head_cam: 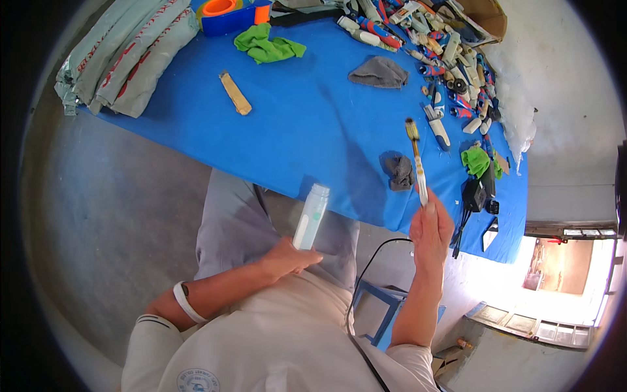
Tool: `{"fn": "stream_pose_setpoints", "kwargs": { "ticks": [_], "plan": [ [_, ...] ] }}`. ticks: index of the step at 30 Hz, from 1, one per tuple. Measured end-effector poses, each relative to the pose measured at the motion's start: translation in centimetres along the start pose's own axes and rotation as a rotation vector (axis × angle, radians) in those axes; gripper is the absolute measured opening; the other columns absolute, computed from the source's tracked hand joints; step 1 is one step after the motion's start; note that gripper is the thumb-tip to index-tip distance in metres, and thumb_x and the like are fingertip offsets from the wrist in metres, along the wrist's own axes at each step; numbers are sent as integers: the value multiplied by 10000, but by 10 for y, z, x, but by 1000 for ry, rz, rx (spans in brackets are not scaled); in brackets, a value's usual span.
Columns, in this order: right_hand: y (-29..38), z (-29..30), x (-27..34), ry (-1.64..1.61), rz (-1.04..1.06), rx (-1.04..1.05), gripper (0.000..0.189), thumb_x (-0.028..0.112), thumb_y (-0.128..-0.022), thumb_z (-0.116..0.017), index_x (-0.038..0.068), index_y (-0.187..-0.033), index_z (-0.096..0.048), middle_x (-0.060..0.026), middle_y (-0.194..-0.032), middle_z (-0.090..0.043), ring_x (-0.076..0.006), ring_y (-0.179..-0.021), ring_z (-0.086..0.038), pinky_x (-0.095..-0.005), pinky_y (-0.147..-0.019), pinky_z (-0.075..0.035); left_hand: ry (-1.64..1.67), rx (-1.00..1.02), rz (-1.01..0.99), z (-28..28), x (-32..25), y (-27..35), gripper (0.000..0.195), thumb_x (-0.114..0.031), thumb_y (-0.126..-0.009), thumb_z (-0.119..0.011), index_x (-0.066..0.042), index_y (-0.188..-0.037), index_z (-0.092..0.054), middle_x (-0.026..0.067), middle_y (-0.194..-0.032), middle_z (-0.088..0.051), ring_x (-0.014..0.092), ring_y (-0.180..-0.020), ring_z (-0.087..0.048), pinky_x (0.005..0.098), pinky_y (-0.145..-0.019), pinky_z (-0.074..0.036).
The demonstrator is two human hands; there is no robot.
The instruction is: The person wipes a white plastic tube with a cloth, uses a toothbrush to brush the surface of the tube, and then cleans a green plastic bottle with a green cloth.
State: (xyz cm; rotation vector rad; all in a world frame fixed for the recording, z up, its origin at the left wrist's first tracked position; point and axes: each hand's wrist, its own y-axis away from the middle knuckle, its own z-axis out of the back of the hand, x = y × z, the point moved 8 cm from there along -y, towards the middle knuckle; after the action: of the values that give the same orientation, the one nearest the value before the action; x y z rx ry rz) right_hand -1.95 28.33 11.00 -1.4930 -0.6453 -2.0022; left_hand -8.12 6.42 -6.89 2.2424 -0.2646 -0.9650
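Note:
My left hand point(293, 258) grips the lower end of a pale plastic cylinder point(313, 213) with a narrower, ringed top end. It stands tilted above my lap, just off the table's front edge. A toothbrush point(418, 159) with a white and amber handle is pinched in my right hand point(431, 223). Its worn bristles, dark in the middle, point up and away from me, over the blue-covered table point(274, 132). Beside the brush handle lies a crumpled dark grey cloth point(401, 172). Another grey cloth point(378, 72) rests farther back.
A heap of used plastic handles point(455, 59) fills the back right, near a cardboard box point(485, 17). Green cloths point(475, 161), a black adapter point(473, 195) and a blade point(490, 235) lie right. Silver packets point(132, 59), a blue tape dispenser point(228, 22) and a brown strip point(235, 93) lie left.

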Motion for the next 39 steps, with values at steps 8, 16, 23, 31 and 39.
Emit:
{"fn": "stream_pose_setpoints", "kwargs": {
  "ticks": [8, 16, 23, 31, 39],
  "plan": [
    [28, -5, -31, 139, 24, 66, 315, 121, -901, -627, 42, -1205, -613, 2, -746, -558, -66, -642, -452, -206, -577, -369, 92, 48, 103, -5, -10, 2, 213, -177, -777, -722, -83, -787, -531, -19, -551, -416, 97, -498, -397, 285, -513, -368],
    [16, -32, -24, 258, 173, 248, 254, 83, -883, -639, 42, -1133, -662, 4, -679, -512, -75, -610, -440, -225, -539, -359, 98, 52, 125, -7, -11, -4, 243, -190, -776, -731, -79, -824, -521, -17, -566, -420, 95, -522, -407, 279, -520, -370],
    [15, -34, -23, 467, 294, 288, 283, -33, -822, -638, 74, -1079, -691, -39, -645, -533, -105, -533, -464, -236, -483, -364, 55, 52, 111, -12, -23, 5, 260, -218, -774, -715, -98, -674, -507, -31, -516, -370, 89, -470, -319, 280, -479, -279],
    [19, 16, -12, 386, 238, 107, 210, -27, -828, -655, 23, -1028, -699, -25, -642, -525, -74, -552, -447, -223, -491, -327, 89, 121, 139, -16, -29, 6, 278, -213, -794, -728, -118, -683, -492, -41, -506, -357, 76, -465, -319, 278, -501, -325],
    [15, -22, -33, 380, 240, 231, 255, -77, -812, -628, 18, -1039, -694, -3, -627, -498, -56, -562, -433, -224, -498, -323, 111, 112, 133, -19, -31, 5, 256, -190, -802, -707, -120, -689, -490, -43, -494, -344, 70, -443, -298, 275, -507, -324]
  ]
}}
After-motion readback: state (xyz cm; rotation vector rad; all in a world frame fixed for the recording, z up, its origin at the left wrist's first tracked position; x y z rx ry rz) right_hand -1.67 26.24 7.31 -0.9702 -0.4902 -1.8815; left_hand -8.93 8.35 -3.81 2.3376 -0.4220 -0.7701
